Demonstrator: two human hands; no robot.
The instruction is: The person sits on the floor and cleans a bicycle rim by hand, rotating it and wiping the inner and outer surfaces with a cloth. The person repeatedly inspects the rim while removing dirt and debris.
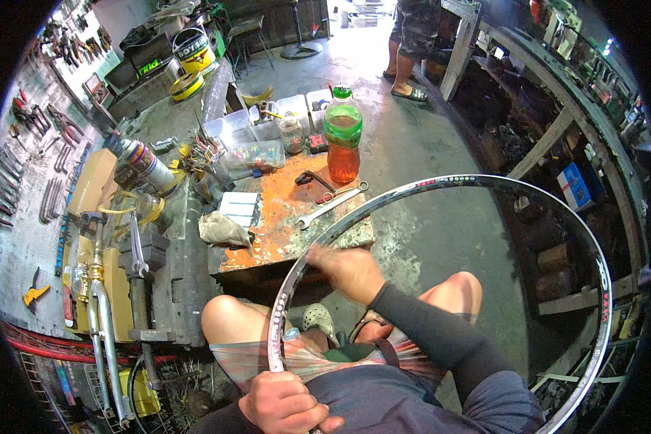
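Blurry right hand (352, 270) and bicycle rim (605, 289) partly beyond the lower edge

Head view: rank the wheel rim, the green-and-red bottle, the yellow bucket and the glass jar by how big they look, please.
1. Wheel rim
2. Green-and-red bottle
3. Yellow bucket
4. Glass jar

The bucket stands farther back, so its true size against the bottle is unsure.

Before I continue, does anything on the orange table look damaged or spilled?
Yes: the orange table has patchy paint, worn to grey most heavily toward its right front corner, so the surface looks damaged. I see no spill, and the bottle stands upright.
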